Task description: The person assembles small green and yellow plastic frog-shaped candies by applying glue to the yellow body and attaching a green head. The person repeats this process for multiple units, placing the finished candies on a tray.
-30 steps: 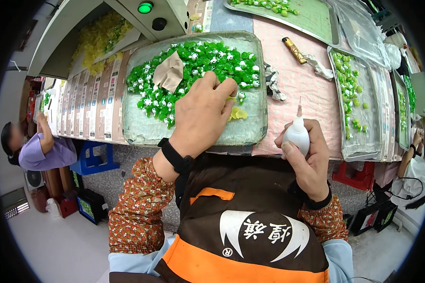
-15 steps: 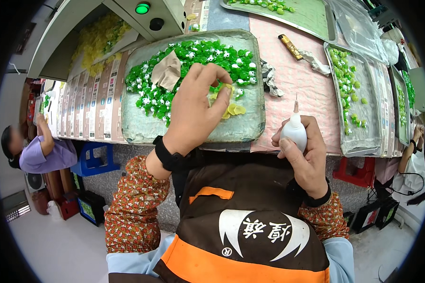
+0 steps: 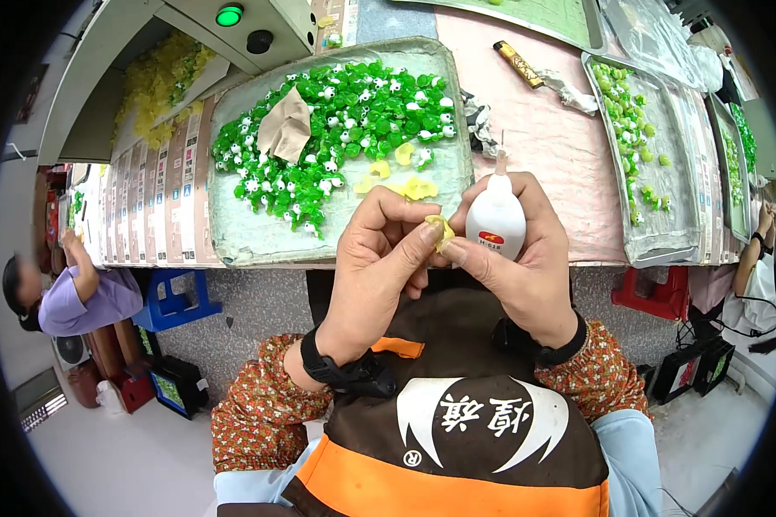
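On a shallow rectangular tray lined in pale green (image 3: 263, 234), a flat beige scrap (image 3: 284, 127) lies over a heap of small glossy green-and-white pieces (image 3: 372, 103), with loose translucent yellow pieces (image 3: 416, 188) toward the near right corner. By that corner the left hand (image 3: 377, 258) pinches a small curved yellow piece (image 3: 441, 231), touched also by the thumb of the right hand (image 3: 530, 271), whose fingers wrap a white plastic squeeze bottle (image 3: 495, 215), its needle pointing away.
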`<action>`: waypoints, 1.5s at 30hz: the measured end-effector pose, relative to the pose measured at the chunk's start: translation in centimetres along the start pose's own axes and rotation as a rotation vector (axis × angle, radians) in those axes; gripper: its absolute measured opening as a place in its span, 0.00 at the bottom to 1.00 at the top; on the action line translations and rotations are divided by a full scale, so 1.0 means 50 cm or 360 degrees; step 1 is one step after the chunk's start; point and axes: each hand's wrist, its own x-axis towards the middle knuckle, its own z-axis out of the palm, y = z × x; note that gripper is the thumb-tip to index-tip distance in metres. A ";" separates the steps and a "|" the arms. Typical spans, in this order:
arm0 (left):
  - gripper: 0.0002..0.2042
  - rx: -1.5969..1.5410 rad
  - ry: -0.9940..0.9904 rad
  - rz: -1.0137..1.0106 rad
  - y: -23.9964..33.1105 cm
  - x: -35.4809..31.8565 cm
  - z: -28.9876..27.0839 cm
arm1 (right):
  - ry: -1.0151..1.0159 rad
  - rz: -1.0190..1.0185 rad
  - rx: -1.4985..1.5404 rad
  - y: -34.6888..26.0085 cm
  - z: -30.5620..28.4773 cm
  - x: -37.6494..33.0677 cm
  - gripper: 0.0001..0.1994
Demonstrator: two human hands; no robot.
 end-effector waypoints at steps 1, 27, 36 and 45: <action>0.06 0.0004 0.0044 0.0025 -0.008 -0.001 -0.002 | 0.0013 0.0078 0.0017 0.002 0.002 0.005 0.17; 0.10 0.0037 -0.0220 -0.0092 -0.020 -0.023 -0.024 | -0.0017 0.0553 -0.0115 -0.034 -0.005 0.026 0.18; 0.12 0.0282 -0.0153 0.0150 -0.051 -0.046 -0.036 | 0.0018 0.0576 -0.0086 -0.014 -0.009 -0.006 0.18; 0.13 -0.0390 -0.0350 -0.0351 -0.046 -0.049 -0.045 | -0.0019 0.0254 -0.0443 0.000 -0.003 -0.020 0.16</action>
